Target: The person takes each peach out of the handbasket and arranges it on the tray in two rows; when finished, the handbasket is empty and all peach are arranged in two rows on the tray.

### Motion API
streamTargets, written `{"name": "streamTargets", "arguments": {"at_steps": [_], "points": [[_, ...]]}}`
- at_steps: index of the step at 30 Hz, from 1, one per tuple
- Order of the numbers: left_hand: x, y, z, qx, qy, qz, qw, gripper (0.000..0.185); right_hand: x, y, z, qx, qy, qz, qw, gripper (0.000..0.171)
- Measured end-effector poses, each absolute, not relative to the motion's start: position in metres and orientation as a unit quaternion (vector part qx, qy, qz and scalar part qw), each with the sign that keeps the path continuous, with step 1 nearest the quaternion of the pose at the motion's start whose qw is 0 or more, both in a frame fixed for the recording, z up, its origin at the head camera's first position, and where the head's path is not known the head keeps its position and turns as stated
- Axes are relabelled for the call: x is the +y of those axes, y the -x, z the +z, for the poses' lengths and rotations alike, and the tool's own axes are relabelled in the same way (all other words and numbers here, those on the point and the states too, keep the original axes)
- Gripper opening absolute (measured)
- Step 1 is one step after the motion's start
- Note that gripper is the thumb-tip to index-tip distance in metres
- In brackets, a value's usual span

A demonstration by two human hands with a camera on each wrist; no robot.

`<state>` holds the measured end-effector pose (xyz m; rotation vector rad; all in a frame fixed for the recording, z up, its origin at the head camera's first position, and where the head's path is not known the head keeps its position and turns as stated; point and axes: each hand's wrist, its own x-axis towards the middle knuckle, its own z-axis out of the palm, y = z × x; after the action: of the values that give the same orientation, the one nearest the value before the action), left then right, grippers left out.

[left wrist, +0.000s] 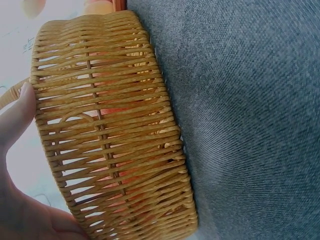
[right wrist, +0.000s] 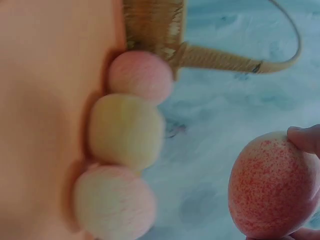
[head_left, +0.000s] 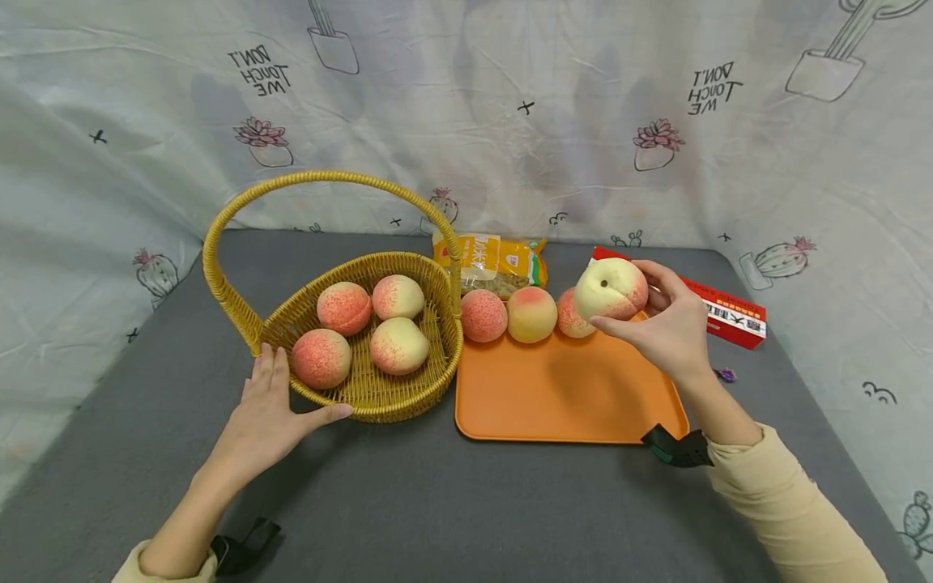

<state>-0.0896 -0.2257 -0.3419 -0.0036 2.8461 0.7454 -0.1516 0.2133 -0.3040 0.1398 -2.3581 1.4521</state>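
Up in the air, over by the back right of the orange tray point(head_left: 568, 405), a cream and pink peach point(head_left: 607, 283) is sitting in the grip of the right hand point(head_left: 674, 328), pinched between thumb and fingers. The left hand point(head_left: 273, 409) is spreading wide and touching the near left rim of the yellow basket point(head_left: 401, 407) — it is not holding any peach. So the right hand is being the near one, and the left is resting well apart from that peach. The basket is lying off to the left of the held peach, with its top facing up and four peaches point(head_left: 345, 308) resting inside. In the gap, three more peaches point(head_left: 532, 314) are making a side-to-side row along the tray's back edge. The basket's tall handle point(head_left: 328, 175) is arching from left to right, high over the fruit — the open part is lying under it. The held peach is looking almost round, so it is showing no clear long way. The gray counter point(head_left: 437, 518) is holding up both basket and tray.
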Motion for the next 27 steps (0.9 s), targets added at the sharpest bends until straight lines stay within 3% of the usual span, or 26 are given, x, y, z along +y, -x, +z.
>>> {"name": "streamTargets", "arguments": {"at_steps": [7,16,27], "points": [[-0.227,0.090,-0.341,0.960,0.002,0.259,0.108,0.127,0.233,0.175,-0.320,-0.869,0.058,0.482,0.096,0.074],[-0.226,0.090,-0.341,0.960,0.001,0.258,0.109,0.127,0.264,0.199,-0.346,-0.856,0.174,0.485,0.046,0.076],[-0.227,0.090,-0.340,0.959,0.002,0.259,0.114,0.127,0.276,0.208,-0.364,-0.914,0.145,0.375,-0.046,0.086]]}}
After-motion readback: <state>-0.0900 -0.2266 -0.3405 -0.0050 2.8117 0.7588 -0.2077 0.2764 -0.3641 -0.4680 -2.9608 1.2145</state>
